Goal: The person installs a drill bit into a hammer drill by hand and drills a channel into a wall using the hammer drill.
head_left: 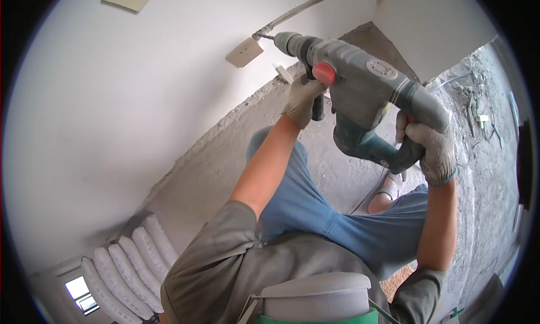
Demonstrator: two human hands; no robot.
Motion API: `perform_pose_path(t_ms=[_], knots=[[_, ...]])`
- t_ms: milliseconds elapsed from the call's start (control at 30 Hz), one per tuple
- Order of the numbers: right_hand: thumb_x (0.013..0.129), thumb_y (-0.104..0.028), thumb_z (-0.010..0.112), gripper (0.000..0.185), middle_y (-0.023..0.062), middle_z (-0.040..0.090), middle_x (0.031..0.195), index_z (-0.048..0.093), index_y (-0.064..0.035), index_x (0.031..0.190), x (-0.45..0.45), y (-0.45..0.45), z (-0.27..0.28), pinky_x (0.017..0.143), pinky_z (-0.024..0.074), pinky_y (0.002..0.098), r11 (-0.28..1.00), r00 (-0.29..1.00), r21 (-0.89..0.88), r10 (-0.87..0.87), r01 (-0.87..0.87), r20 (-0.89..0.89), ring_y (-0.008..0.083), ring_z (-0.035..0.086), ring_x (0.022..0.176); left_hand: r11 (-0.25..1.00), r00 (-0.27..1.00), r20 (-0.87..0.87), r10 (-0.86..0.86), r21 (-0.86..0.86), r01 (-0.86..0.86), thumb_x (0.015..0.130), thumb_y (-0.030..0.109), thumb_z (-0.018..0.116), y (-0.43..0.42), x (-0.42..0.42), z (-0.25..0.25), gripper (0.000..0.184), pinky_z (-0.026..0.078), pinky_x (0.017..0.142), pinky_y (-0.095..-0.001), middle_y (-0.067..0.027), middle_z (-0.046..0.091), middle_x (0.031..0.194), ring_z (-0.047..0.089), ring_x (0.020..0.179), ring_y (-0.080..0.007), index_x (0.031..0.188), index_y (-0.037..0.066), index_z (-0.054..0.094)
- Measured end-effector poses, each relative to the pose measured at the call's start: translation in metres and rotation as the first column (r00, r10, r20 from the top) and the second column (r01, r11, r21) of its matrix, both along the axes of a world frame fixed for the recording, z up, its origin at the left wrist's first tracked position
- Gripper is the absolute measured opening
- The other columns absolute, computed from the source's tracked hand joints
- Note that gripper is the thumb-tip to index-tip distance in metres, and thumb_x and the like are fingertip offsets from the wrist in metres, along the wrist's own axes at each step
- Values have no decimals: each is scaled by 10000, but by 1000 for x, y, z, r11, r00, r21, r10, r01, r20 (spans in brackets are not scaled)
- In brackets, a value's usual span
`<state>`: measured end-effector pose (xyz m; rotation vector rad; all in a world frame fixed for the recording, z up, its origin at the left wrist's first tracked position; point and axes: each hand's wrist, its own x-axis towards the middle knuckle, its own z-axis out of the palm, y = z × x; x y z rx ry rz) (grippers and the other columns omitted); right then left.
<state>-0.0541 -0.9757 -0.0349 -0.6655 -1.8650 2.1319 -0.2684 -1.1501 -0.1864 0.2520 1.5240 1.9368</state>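
Note:
A large grey and dark green rotary hammer drill point(360, 79) with a red knob spans the upper middle of the head view. My left hand point(304, 99), in a pale work glove, is closed around its black side handle. My right hand point(432, 146), also gloved, grips the rear handle. The drill bit point(268, 37) points left and meets the wall at a chipped groove point(292, 12), just above a beige socket plate point(244, 52). The bit's tip is too small to make out clearly.
The white wall point(140, 99) fills the left side. Below it lies a rough concrete floor point(197, 172). A ribbed white bundle point(132, 265) stands at the lower left. Cables and a small white fitting point(482, 118) lie at the right. My sandalled foot point(385, 197) shows beneath the drill.

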Motion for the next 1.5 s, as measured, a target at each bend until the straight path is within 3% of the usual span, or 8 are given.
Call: perform_pose_path(t_ms=[200, 567, 667, 733, 833, 1200, 1400, 1500], knots=[[680, -104, 602, 353, 73, 632, 840, 645, 25, 1005, 9, 3, 2, 658, 496, 299, 997, 1000, -70, 13, -14, -9, 155, 578, 703, 997, 999, 53, -10, -71, 14, 781, 177, 734, 0, 12, 1, 322, 458, 663, -291, -25, 620, 845, 566, 726, -107, 1036, 17, 620], [707, -75, 608, 216, 40, 616, 754, 648, -5, 907, -1, -10, -8, 618, 449, 264, 999, 1000, -20, 30, -30, 3, 128, 565, 679, 996, 999, -17, 29, -79, -31, 776, 236, 766, -11, 0, -8, 364, 464, 685, -286, -10, 615, 861, 566, 754, -105, 1046, 26, 642], [695, -92, 595, 257, 44, 602, 742, 638, -2, 933, 2, -9, -10, 630, 437, 264, 997, 997, 63, 46, -51, 69, 132, 547, 673, 998, 999, 12, 49, 37, -50, 778, 258, 783, -9, 2, -8, 400, 468, 689, -285, -9, 618, 878, 569, 767, -104, 1069, 21, 645], [676, -115, 585, 298, 60, 598, 765, 609, 3, 949, 4, -9, -4, 654, 436, 270, 991, 989, 91, 83, -94, 123, 142, 538, 687, 1000, 1000, -18, 0, 6, 1, 827, 220, 739, -9, 1, -6, 507, 496, 917, -336, -109, 663, 1145, 645, 1034, -188, 1231, -51, 594], [716, -76, 597, 193, 40, 601, 772, 636, -12, 894, 8, -12, 5, 624, 454, 273, 999, 999, -25, 34, -34, -4, 130, 547, 678, 1000, 999, 34, -4, -18, 4, 833, 232, 740, -8, 9, -3, 514, 495, 914, -335, -102, 661, 1142, 642, 1029, -185, 1233, -55, 592], [716, -78, 595, 185, 34, 606, 751, 625, -14, 887, 6, -20, -7, 635, 446, 269, 999, 1000, -26, 20, -21, -7, 122, 543, 685, 999, 1000, 5, -13, -48, 13, 814, 261, 774, -13, -3, -15, 533, 500, 866, -319, -75, 665, 1102, 641, 968, -163, 1224, -39, 611], [716, -94, 613, 141, 18, 593, 729, 635, -31, 840, 5, -16, -9, 616, 432, 262, 991, 995, 119, 44, -54, 85, 111, 541, 683, 999, 1000, 21, -15, 30, 14, 803, 242, 789, -11, -5, -15, 569, 500, 915, -333, -87, 666, 1137, 646, 1026, -180, 1251, -43, 586], [717, -94, 614, 148, 21, 600, 741, 639, -30, 849, 6, -12, -6, 618, 439, 264, 998, 999, 27, 48, -48, 27, 116, 543, 680, 1000, 1000, 29, 5, -15, -5, 802, 241, 791, -7, 2, -10, 582, 504, 912, -329, -94, 665, 1146, 651, 1028, -185, 1261, -44, 576]])
